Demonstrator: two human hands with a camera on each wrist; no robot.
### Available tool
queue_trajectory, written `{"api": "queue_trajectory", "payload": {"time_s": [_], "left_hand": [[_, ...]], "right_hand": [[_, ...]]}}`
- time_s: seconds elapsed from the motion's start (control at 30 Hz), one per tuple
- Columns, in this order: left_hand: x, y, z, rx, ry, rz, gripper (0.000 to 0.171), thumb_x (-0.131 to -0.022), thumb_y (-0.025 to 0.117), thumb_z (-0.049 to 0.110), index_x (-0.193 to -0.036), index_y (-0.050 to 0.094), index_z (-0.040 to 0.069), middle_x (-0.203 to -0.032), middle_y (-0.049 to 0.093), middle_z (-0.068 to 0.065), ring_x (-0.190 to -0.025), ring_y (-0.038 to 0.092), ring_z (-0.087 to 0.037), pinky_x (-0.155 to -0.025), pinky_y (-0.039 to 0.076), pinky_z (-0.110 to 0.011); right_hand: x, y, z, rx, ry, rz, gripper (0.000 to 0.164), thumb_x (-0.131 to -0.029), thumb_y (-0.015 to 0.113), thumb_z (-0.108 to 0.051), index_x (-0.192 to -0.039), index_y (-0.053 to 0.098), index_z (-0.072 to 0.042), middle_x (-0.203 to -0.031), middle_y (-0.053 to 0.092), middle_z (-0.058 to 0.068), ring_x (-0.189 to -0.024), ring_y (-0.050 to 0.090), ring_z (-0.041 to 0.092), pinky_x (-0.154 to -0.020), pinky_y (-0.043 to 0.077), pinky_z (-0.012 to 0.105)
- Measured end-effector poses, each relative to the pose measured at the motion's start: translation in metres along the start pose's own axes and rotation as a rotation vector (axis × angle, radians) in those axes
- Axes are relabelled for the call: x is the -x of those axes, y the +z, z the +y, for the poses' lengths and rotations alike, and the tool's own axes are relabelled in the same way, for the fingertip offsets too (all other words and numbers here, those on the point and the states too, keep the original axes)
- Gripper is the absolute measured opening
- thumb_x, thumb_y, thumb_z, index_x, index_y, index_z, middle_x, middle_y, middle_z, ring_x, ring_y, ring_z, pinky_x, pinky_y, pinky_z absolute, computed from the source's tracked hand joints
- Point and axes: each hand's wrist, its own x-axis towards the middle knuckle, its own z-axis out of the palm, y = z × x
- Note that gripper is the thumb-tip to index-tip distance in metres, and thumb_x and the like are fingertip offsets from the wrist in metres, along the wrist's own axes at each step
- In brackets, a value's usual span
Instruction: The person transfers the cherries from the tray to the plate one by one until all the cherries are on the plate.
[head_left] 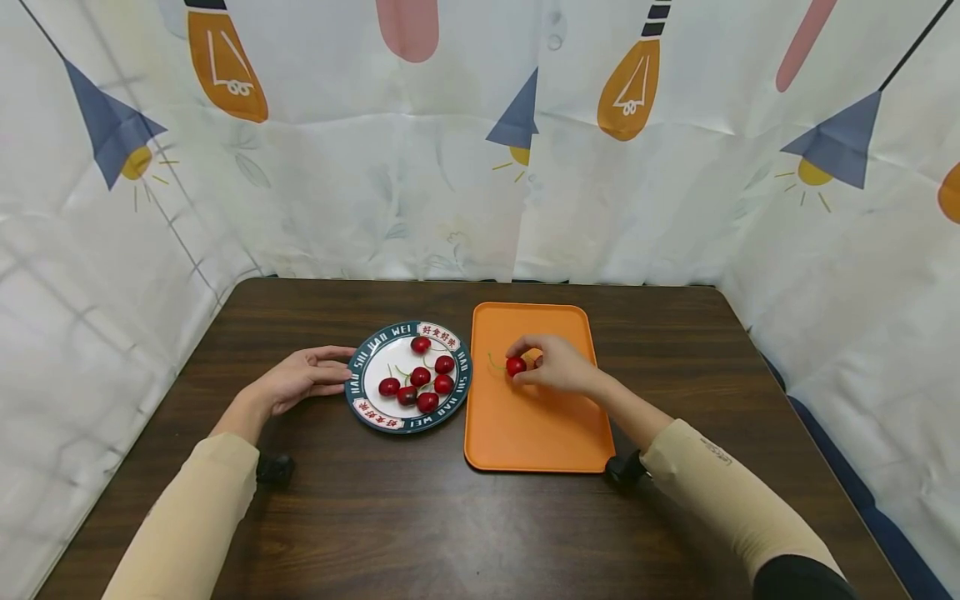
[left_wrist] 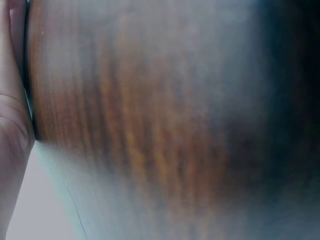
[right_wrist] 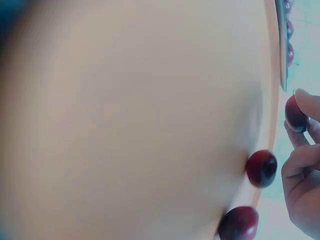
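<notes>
My right hand [head_left: 555,363] pinches a red cherry [head_left: 515,367] with a green stem between thumb and fingers, above the orange tray [head_left: 540,433]. In the right wrist view, the held cherry [right_wrist: 296,114] is off the tray, while another cherry [right_wrist: 261,168] and a nearer cherry [right_wrist: 239,223] rest on it; from the head they are mostly hidden by the hand. On the left, my left hand [head_left: 303,379] touches the plate's rim with nearly straight fingers. That round plate [head_left: 375,412], white with a dark patterned rim, bears several cherries [head_left: 421,377].
Plate and tray lie side by side, close together, on a dark wooden table [head_left: 360,517]. A white patterned curtain [head_left: 420,200] stands behind the table and along both sides. Blurred tabletop fills most of the left wrist view.
</notes>
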Motion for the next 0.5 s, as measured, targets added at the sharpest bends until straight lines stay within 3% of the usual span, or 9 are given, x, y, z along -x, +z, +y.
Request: {"api": "queue_trajectory", "payload": {"time_s": [0.2,0.5], "left_hand": [[0.000,0.000,0.001,0.002,-0.003,-0.003,0.066,-0.102,0.064,0.006,-0.158,0.029,-0.005,-0.121,0.072,-0.010,-0.109,0.069,-0.017,-0.096,0.056,-0.037],[0.000,0.000,0.000,-0.005,-0.002,-0.004,0.067,-0.102,0.064,0.008,-0.158,0.030,-0.005,-0.123,0.071,-0.010,-0.109,0.069,-0.017,-0.097,0.056,-0.037]], "right_hand": [[-0.011,0.005,-0.010,0.029,-0.030,-0.007,0.030,-0.087,0.085,-0.017,-0.115,0.073,-0.016,-0.115,0.069,0.000,-0.097,0.059,0.023,-0.076,0.054,0.030],[-0.030,0.017,-0.026,0.014,-0.058,-0.065,0.032,-0.088,0.084,-0.020,-0.118,0.072,-0.015,-0.116,0.068,-0.002,-0.103,0.058,0.023,-0.081,0.055,0.029]]}}
